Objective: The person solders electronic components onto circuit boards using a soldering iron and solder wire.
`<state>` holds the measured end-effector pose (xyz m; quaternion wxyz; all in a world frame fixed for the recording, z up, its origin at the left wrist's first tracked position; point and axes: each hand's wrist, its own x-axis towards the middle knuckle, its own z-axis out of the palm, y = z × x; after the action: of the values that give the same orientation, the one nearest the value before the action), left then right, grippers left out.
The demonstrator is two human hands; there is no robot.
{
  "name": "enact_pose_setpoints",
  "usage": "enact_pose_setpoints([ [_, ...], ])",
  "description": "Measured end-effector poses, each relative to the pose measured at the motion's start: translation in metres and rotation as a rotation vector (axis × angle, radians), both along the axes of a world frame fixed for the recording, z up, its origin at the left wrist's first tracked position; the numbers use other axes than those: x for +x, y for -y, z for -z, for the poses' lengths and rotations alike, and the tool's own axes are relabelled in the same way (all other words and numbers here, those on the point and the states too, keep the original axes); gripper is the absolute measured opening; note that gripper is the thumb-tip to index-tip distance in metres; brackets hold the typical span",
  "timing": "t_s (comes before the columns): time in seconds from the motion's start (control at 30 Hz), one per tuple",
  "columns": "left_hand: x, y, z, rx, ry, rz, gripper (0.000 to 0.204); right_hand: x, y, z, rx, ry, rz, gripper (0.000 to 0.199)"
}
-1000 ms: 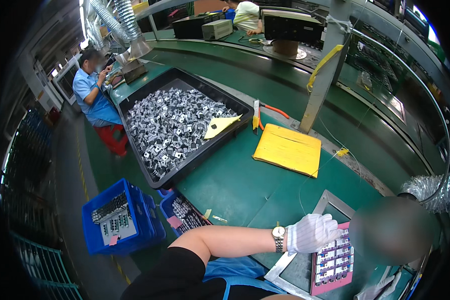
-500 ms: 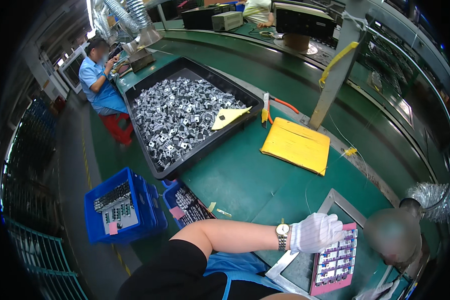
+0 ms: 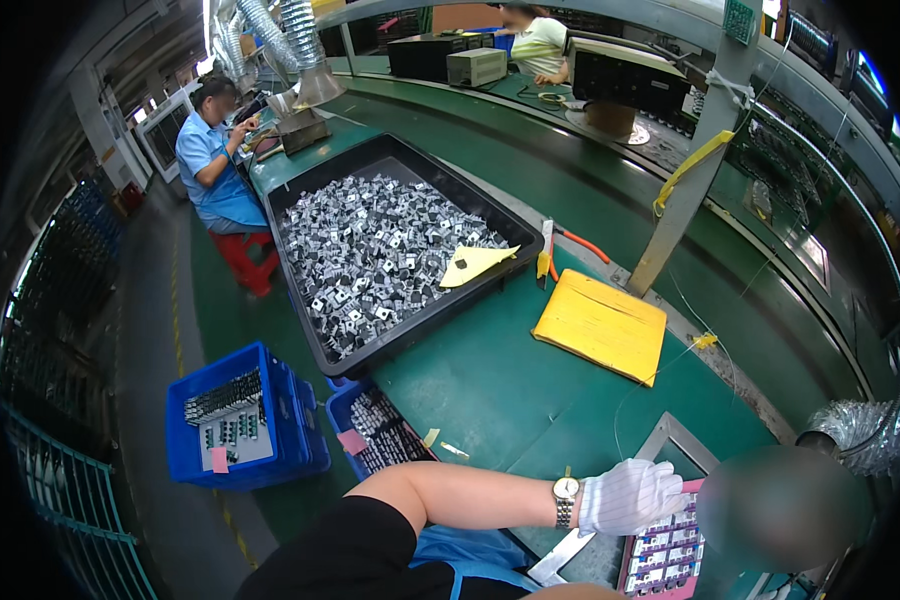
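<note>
My left hand (image 3: 630,497), in a white striped glove with a wristwatch above the cuff, lies over the upper left edge of a pink panel (image 3: 660,590). Its fingers are bent together against the panel; the thumb side is hidden. Rows of small white and purple circuit boards (image 3: 667,553) sit on the panel. A grey metal frame (image 3: 660,440) surrounds the panel on the table. Of my right hand (image 3: 773,588) only a pale sliver shows at the lower edge, its fingers out of sight. A round blurred patch covers the area right of the panel.
A black tray (image 3: 322,352) full of small metal-tabbed black components holds a yellow scrap (image 3: 485,262). Orange-handled cutters (image 3: 548,250) lie beside a yellow pad (image 3: 605,325). Blue bins (image 3: 295,425) stand at left. A co-worker (image 3: 210,170) sits far left; another person is across the conveyor.
The view has shifted, so the table sits lower in the picture. My left hand stays at the panel's upper left. My right glove has mostly dropped out of sight at the lower edge.
</note>
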<state>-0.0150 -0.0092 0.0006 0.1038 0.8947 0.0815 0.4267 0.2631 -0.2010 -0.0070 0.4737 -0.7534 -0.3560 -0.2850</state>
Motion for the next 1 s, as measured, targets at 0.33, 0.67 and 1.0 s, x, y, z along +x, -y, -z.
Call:
enact_pose_setpoints([
  [0.33,0.005,0.000,0.005,0.013,0.084,-0.008,0.014,0.002,0.006,-0.001,0.027,-0.034,-0.005,0.043],
  [0.67,0.001,0.000,0.006,-0.013,0.000,0.006,0.024,0.010,0.035,-0.006,0.022,-0.059,0.017,0.047],
  [1.0,0.005,-0.001,0.008,-0.015,0.027,0.014,0.023,0.009,0.062,-0.005,0.013,-0.111,0.040,0.052],
])
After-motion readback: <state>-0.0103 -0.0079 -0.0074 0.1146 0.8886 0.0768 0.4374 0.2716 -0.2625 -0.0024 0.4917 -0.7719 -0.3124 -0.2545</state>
